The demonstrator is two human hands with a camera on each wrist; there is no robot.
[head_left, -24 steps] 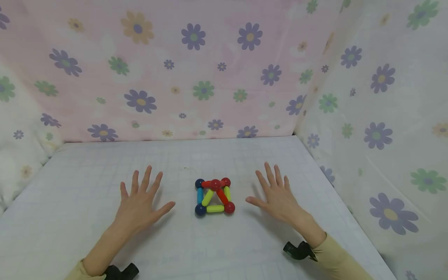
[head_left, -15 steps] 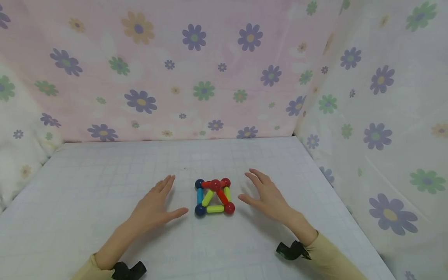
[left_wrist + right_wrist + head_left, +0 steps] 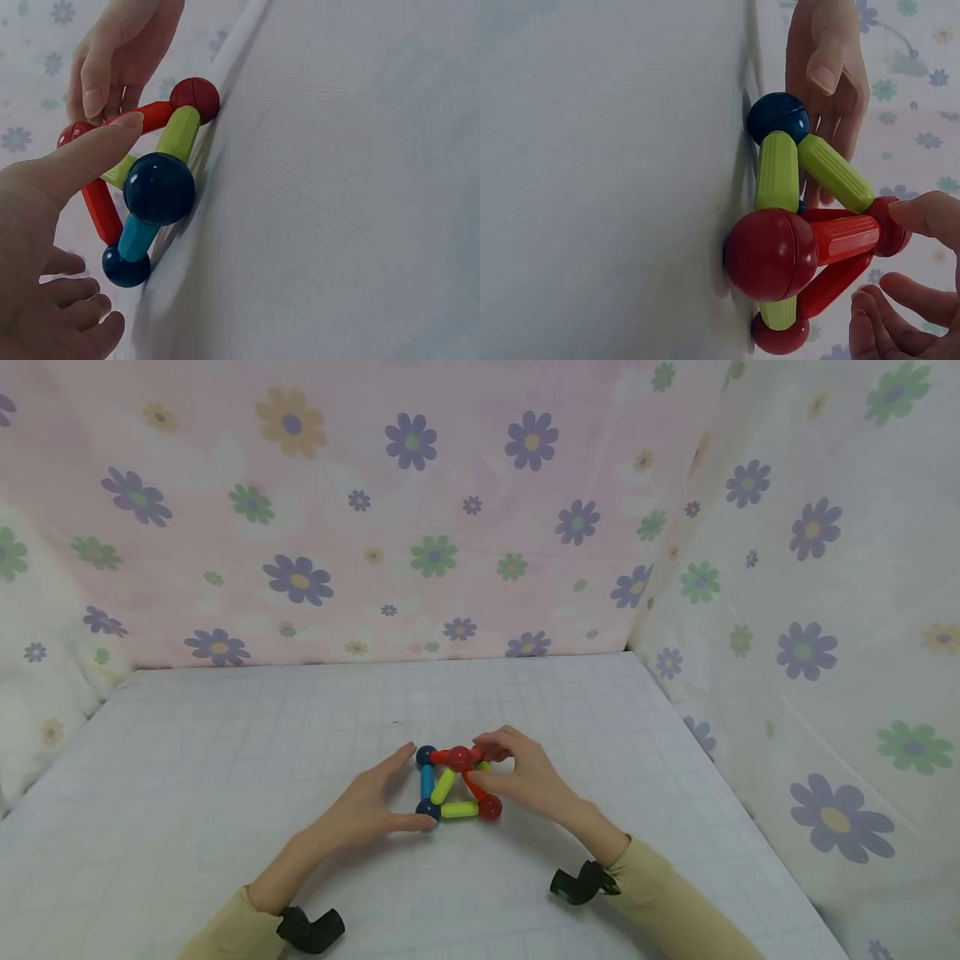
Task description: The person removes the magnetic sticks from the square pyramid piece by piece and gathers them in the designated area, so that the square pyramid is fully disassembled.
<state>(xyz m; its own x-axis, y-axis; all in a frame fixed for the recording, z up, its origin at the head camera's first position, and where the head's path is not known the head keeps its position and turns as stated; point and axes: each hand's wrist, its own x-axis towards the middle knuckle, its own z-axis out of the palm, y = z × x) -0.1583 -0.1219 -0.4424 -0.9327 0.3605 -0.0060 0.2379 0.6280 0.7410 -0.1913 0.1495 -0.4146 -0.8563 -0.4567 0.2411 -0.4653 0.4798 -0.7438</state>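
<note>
A pyramid of magnetic sticks and balls stands on the white table, with red, lime and blue sticks. A red ball forms its peak; navy balls are at the left corners, red ones at the right. My left hand flanks the left side, thumb at the front navy ball, fingers toward the back one. On the right, my right hand reaches round the back right red ball, partly hiding it. In the right wrist view its thumb overlaps the peak ball, while the other fingers are loosely bent below.
White gridded cloth covers the table. A flowered curtain rises behind its far edge, and another flowered sheet hangs along the right. Black wrist-worn devices sit at both cuffs.
Both hands have moved inward from either side, their spread fingers drawing together, and are now at the pyramid. The pyramid stays where it was.
</note>
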